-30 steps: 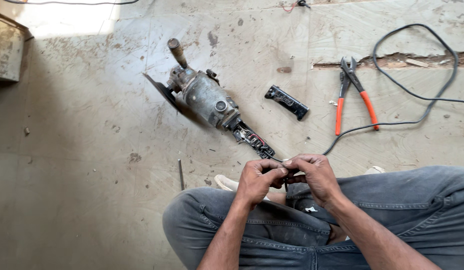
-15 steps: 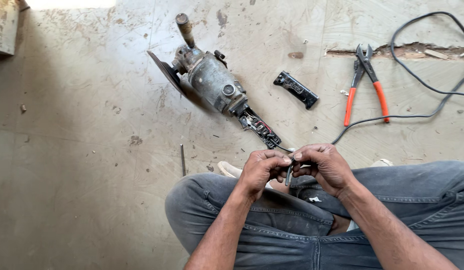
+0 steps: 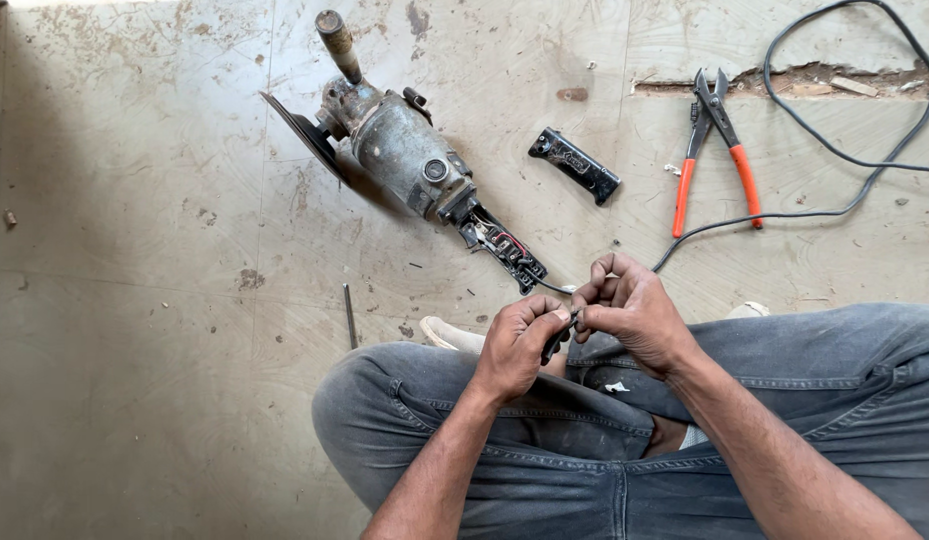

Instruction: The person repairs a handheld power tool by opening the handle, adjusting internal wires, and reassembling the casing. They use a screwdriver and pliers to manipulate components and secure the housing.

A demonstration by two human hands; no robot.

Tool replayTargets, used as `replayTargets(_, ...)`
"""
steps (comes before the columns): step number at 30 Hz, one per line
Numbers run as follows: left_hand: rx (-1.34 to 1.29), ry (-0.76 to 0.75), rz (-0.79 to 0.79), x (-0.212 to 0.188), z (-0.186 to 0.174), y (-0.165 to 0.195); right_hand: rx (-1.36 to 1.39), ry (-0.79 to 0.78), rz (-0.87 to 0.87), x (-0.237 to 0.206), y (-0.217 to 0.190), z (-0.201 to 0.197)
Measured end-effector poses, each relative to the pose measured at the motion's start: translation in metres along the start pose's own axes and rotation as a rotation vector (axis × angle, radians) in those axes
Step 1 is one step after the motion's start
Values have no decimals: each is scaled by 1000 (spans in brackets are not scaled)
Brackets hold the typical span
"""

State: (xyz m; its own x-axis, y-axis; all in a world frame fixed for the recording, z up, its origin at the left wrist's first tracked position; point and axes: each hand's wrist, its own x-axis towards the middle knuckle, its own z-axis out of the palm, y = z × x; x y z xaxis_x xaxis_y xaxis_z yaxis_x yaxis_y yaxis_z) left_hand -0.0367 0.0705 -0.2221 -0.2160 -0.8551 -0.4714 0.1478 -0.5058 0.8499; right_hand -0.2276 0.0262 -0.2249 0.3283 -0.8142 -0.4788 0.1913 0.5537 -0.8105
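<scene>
Both hands — left, right — pinch one black cable beside one grinder, one pliers.

The angle grinder is dull grey metal, smudged with dirt, with a black disc and red wiring showing in its opened black rear. A black handle cover lies on the pale beige floor, which is blotched with brown stains. The pliers have orange grips and dark steel jaws. The cable is black. The jeans are faded grey-blue.
</scene>
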Motion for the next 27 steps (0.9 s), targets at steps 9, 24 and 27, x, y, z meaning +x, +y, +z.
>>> replayTargets(9,32,84,143,7,3,1,-20,78,-129,-4,3,12)
replayTargets(24,-70,151,35,-1,0,14,-92,40,49,6,6,6)
replayTargets(27,-93,134,8,-1,0,10,-139,1,16,2,3,3)
